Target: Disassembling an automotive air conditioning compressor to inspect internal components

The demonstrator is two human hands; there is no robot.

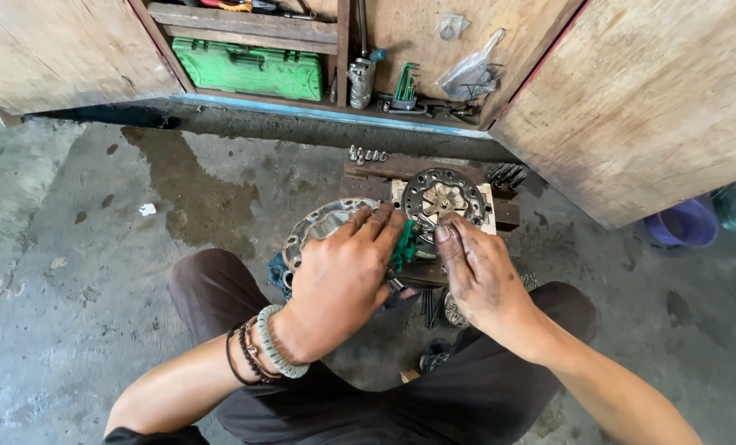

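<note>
So, left hand [339, 276] closed round a green tool [404, 241], right hand [477, 272] fingers pinched narrow at the edge of a round metal clutch plate [444, 198] on a low wooden block [508, 216], grey engine cover [323, 224] just left, green toolbox [248, 70] behind

Green rectangular moulded-plastic tool case [248, 69], lying flat on the lower cabinet shelf, left. Crumpled clear plastic bag [473, 74], hanging on the wooden back panel, right; smaller clear plastic packet [452, 25] above it. No labels, signs or screens.
</note>
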